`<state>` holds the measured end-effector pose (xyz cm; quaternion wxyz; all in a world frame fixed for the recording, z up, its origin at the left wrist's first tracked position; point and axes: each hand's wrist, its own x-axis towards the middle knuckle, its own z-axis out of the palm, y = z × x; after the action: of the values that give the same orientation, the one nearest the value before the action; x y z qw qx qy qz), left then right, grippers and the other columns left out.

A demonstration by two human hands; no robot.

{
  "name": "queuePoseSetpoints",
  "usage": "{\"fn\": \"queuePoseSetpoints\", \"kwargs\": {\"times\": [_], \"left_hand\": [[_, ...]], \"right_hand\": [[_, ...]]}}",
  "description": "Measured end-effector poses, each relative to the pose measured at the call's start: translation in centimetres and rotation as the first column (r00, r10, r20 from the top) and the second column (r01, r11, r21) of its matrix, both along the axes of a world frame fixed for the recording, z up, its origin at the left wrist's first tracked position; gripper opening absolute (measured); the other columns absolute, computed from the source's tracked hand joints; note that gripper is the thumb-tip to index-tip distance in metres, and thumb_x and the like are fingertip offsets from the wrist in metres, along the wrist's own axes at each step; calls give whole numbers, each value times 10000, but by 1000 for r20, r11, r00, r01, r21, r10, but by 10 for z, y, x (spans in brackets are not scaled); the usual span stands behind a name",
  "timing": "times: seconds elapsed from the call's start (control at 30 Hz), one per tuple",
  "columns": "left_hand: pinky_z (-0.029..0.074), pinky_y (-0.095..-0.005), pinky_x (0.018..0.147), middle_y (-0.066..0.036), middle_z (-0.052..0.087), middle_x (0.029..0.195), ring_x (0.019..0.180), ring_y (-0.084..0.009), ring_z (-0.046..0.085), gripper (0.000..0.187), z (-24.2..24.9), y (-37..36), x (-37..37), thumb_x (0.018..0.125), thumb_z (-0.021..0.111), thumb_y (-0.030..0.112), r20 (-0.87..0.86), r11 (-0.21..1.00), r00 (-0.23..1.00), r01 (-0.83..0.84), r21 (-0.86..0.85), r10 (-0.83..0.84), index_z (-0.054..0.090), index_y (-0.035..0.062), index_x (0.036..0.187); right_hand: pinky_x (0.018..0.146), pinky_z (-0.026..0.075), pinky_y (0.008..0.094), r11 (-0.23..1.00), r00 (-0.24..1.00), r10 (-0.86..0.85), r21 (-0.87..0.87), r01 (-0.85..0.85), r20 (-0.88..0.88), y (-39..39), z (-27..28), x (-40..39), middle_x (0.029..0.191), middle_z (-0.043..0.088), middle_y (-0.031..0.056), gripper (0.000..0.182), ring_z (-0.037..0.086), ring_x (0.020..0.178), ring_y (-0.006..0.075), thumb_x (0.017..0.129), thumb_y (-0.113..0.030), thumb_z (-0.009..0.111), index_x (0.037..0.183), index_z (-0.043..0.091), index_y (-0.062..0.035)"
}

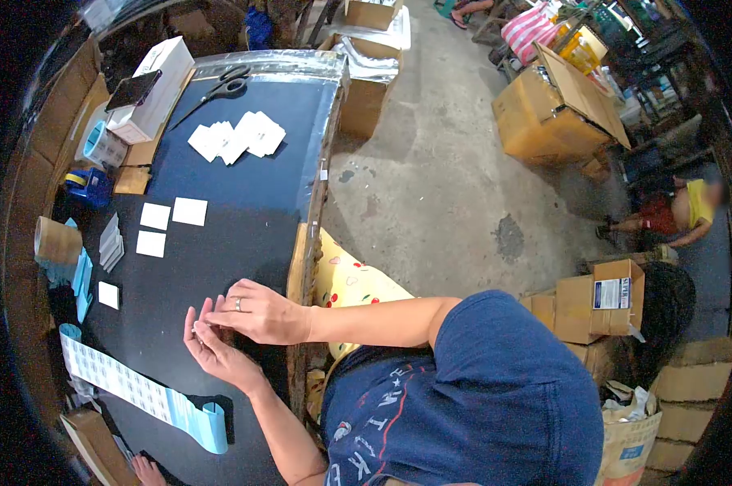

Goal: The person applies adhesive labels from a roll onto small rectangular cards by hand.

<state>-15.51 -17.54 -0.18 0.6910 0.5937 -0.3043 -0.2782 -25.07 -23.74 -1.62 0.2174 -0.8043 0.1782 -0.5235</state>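
My right hand (256, 312), with a ring on one finger, reaches over the dark table (252, 243); its fingertips are pinched together against the fingers of my left hand (222, 352). The left fingers are curled, and what lies between the fingertips is too small to make out. Beyond the hands, white square cards (189, 211) lie apart, near a small white stack (108, 296) and a fanned grey stack (112, 243). A printed label strip (127, 381) with a curled light blue end lies below the left hand.
Loose white cards (260, 134) and black scissors (212, 95) lie farther up the table. A phone (133, 90) rests on a white box (167, 69), near a blue tape dispenser (90, 186). Another person's hand (148, 470) shows at the bottom edge; a person (690, 211) is at right.
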Motion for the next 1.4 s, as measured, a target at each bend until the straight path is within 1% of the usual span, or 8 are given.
{"fn": "queuePoseSetpoints", "kwargs": {"times": [0.27,0.37,0.67,0.8,0.9,1.0,1.27,1.4], "left_hand": [[381,-407,1064,-224,474,1355,1258,-299,481,467,0,-3,-6,1024,425,263,-49,991,993,106,-80,-110,327,28,1414],[361,-400,1076,-189,448,1395,1269,-294,475,489,-2,-3,-2,1014,454,268,-93,983,982,153,-104,-163,324,43,1429],[440,-295,976,-104,572,1222,1110,-168,567,292,-7,-1,5,940,603,106,-75,975,974,219,38,-216,578,-1,1210],[475,-279,932,-97,584,1184,1078,-156,575,208,-10,-3,3,902,639,58,25,980,981,195,-28,-194,641,4,1103],[477,-284,936,-107,583,1192,1082,-167,575,195,-7,-2,3,892,656,69,22,981,981,191,-42,-190,652,3,1076],[481,-285,936,-108,583,1194,1082,-171,576,202,-12,-4,3,885,669,82,8,980,983,184,-73,-184,654,3,1071],[476,-294,955,-129,609,1185,1079,-174,587,379,32,16,4,901,634,42,-143,968,968,225,115,-208,527,-4,1261],[490,-322,925,-156,618,1165,1038,-203,615,412,71,60,7,849,663,2,-311,828,806,553,93,-503,531,-27,1238]], "right_hand": [[709,518,339,985,994,-81,145,91,-74,-35,21,-26,864,668,116,205,646,789,256,788,-22,642,981,701,-58],[724,512,242,754,971,-238,635,170,22,-97,34,-47,973,712,44,156,627,786,87,850,-29,651,989,720,-39],[716,521,303,732,919,-395,600,323,-12,-247,15,-43,825,726,119,358,689,774,149,769,-163,747,1098,685,-38],[963,368,480,664,856,-491,565,490,-165,-231,19,-16,844,732,70,311,672,854,237,736,-240,744,1017,719,-110],[896,325,453,602,604,-686,151,784,-407,-227,7,-8,872,689,40,256,513,1019,295,678,-233,765,916,730,-146],[905,311,448,514,456,-833,-135,847,-312,-224,-2,-12,999,606,54,283,475,1056,281,663,-256,783,929,728,-175],[908,333,411,726,710,-688,-122,677,-154,-120,23,-78,1089,547,103,313,493,1041,271,760,-185,732,1058,661,-123],[1021,286,458,687,616,-669,-29,726,-417,-28,-29,-171,1188,509,135,341,449,1174,304,871,-137,597,1209,562,-111]]}}
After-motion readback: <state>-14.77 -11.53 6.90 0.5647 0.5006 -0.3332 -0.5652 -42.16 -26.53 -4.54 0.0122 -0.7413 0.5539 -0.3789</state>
